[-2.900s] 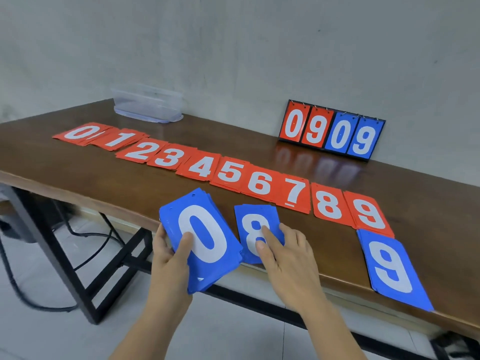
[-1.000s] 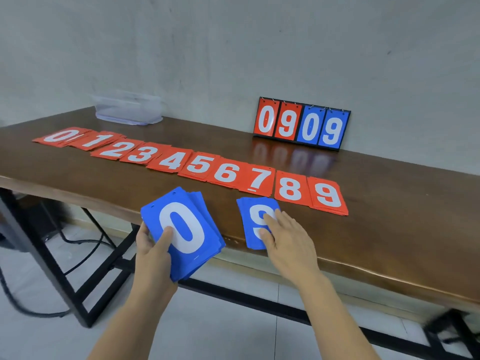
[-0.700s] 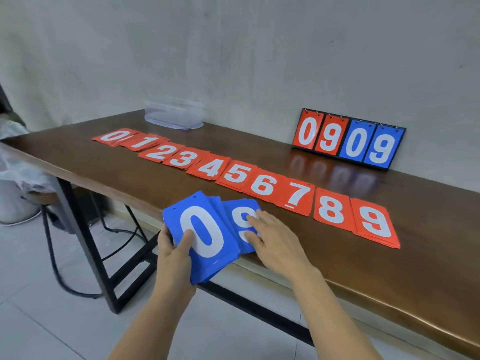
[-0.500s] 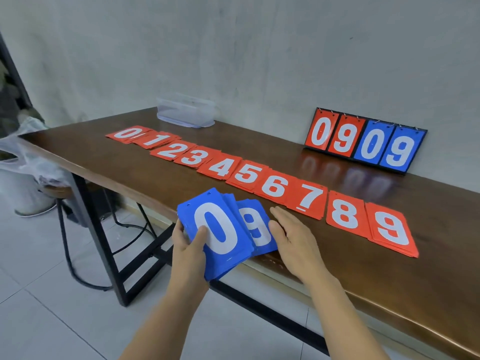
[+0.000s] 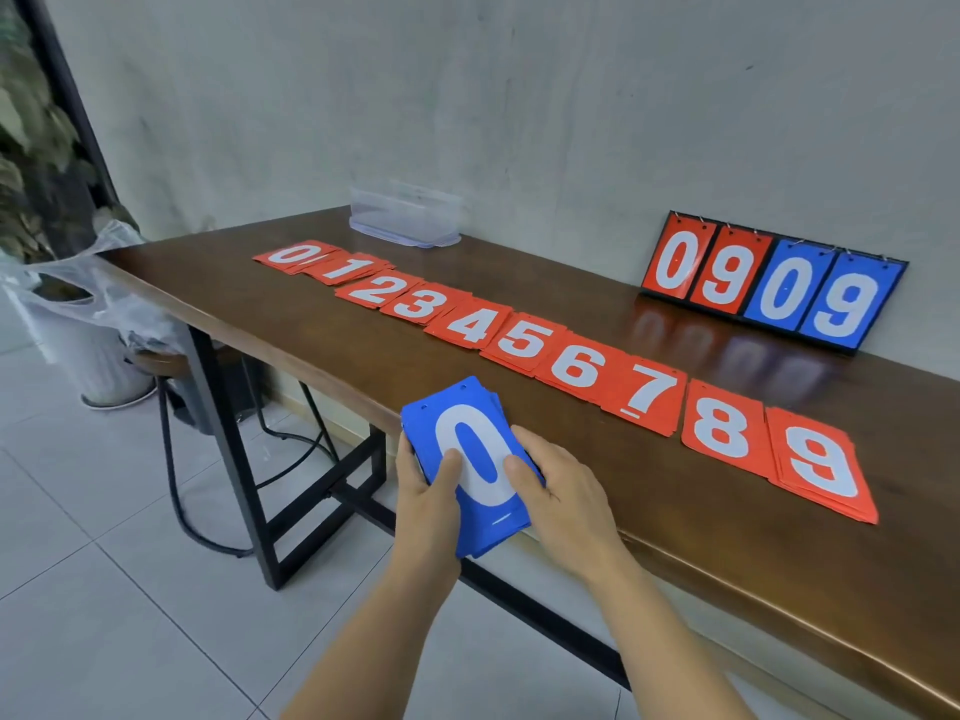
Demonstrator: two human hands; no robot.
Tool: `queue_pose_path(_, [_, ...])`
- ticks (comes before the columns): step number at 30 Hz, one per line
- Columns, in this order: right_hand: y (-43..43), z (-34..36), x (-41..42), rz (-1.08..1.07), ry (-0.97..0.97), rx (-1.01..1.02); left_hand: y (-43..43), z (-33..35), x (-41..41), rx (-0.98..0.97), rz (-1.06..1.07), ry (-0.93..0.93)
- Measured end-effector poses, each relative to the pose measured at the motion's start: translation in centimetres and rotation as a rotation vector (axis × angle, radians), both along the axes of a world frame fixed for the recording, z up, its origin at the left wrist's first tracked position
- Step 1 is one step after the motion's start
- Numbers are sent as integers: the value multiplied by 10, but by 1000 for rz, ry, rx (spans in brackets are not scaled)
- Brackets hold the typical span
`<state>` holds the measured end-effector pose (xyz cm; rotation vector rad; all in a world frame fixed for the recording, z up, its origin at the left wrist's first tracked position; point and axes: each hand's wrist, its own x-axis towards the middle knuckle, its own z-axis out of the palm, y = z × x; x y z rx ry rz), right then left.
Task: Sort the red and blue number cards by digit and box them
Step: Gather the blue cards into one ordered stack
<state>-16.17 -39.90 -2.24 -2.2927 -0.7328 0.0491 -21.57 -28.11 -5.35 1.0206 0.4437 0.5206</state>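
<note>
A single wide-angle camera, worn on the person's head, looks forward and steeply down along both bare forearms. It sits nearest the left hand point(image 5: 431, 493) and right hand point(image 5: 569, 498), which grip a stack of blue number cards topped by a white 0 point(image 5: 470, 454) low in mid-frame. Past the fingertips point(image 5: 511, 465) the long dark-brown wooden table point(image 5: 675, 517) runs diagonally from upper left to lower right. The row of red number cards point(image 5: 524, 340) lies just beyond the fingers, and the upright red-and-blue flip scoreboard point(image 5: 774, 288) stands farther off against the grey wall point(image 5: 467, 96). Left of the fingers the view drops to pale floor tiles point(image 5: 104, 563).
</note>
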Motion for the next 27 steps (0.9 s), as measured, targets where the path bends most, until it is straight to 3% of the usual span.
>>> queue_pose_path(3, [2,-2,-7,-49,45,105,0,-3,-8,75,-36,-48])
queue_pose_path(8, [-3,29,11,-65,291,504,1,39,3,431,-113,-247])
queue_pose_path(15, [-4,74,39,-95,86,689,3,99,51,721,-277,-364])
queue_pose_path(18, [-6,58,44,-112,84,707,2,87,60,683,-349,-339])
queue_pose_path(23, [0,15,43,-131,257,778,-6,54,62,514,-403,-295])
queue_pose_path(27, [11,10,47,-179,253,846,-10,53,72,452,-420,-259])
